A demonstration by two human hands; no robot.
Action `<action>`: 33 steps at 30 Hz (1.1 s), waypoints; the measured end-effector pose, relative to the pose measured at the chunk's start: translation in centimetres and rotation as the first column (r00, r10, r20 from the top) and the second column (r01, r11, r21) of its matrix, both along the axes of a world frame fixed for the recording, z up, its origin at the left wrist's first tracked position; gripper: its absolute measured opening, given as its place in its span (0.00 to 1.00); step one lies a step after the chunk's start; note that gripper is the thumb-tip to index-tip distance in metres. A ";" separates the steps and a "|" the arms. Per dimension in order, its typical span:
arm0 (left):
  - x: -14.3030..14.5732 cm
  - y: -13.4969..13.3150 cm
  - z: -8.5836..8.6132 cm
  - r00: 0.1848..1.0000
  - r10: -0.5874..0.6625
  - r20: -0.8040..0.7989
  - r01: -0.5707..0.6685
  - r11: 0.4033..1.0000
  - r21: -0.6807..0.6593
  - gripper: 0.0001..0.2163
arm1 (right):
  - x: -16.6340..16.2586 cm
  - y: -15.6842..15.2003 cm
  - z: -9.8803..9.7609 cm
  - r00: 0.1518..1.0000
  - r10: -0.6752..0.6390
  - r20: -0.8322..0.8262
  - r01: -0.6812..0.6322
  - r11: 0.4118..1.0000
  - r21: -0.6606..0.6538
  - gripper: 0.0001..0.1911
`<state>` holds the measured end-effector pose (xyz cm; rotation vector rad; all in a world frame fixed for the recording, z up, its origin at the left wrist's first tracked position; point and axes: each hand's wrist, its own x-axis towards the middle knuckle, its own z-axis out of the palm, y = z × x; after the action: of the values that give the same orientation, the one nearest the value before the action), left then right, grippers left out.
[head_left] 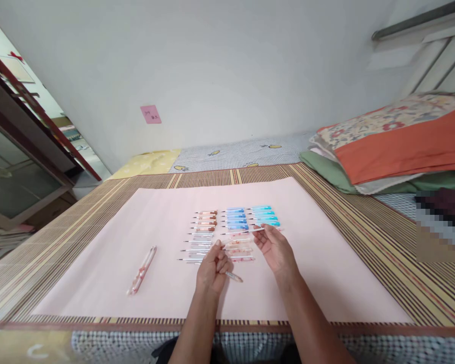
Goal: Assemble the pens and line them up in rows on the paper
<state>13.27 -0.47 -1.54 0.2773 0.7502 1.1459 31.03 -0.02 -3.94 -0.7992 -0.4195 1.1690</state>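
My left hand (212, 270) is closed around a clear pen barrel (234, 276), whose end sticks out below the fingers to the right. With thumb and fingertips, my right hand (276, 250) pinches a thin white pen refill (255, 231), its dark tip pointing left. Beneath and beyond the hands, pens lie in neat groups: brown ones (205, 221), blue ones (234, 220), turquoise ones (264, 215), clear ones with refills (197, 248) and pink-patterned ones (244, 259). My left hand partly covers the nearer groups.
Pink-patterned pens (142, 271) lie apart at the left on a pale pink sheet (106, 242). Under the sheet is a striped mat (364, 232). Folded bedding (402, 141) is piled at the right, against the wall (227, 76). A pink note (150, 114) hangs there.
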 end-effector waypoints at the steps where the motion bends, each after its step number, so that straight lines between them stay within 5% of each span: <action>1: 0.0 0.0 0.0 1.000 -0.005 0.003 0.005 1.000 0.004 0.16 | -0.1 0.0 0.0 1.000 0.004 0.014 -0.004 1.000 0.003 0.20; 9: 0.3 -0.3 -0.1 0.999 0.009 -0.045 -0.007 0.999 0.045 0.18 | -3.3 -0.3 0.4 0.969 0.067 0.237 -0.054 0.997 -0.062 0.23; 15: 0.3 -0.1 -0.1 0.993 0.093 -0.073 -0.087 0.993 0.082 0.16 | -4.4 -0.9 0.7 0.819 0.196 0.539 -0.220 0.975 -0.020 0.15; 19: 0.2 0.0 0.0 0.985 0.099 -0.139 -0.084 0.991 0.105 0.17 | -4.4 -1.5 1.7 0.712 0.142 0.688 -0.255 0.965 0.065 0.18; 22: 0.2 -0.1 0.1 0.978 0.055 -0.200 -0.032 0.993 0.114 0.20 | -4.2 -1.7 2.2 0.643 0.074 0.762 -0.243 0.964 0.111 0.11; 29: 0.8 -0.7 0.2 0.963 -0.058 -0.264 0.095 0.987 0.131 0.22 | -1.9 -2.2 3.5 0.422 0.060 0.904 -0.321 0.943 0.088 0.03; 33: 0.9 -0.7 0.4 0.954 -0.050 -0.296 0.098 0.984 0.150 0.21 | 2.0 -1.9 2.9 0.390 0.001 0.921 -0.184 0.980 0.077 0.08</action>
<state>14.15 -1.18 -1.13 0.6178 0.8976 1.1090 32.98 -1.90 -1.00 -1.2585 -1.5171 0.6432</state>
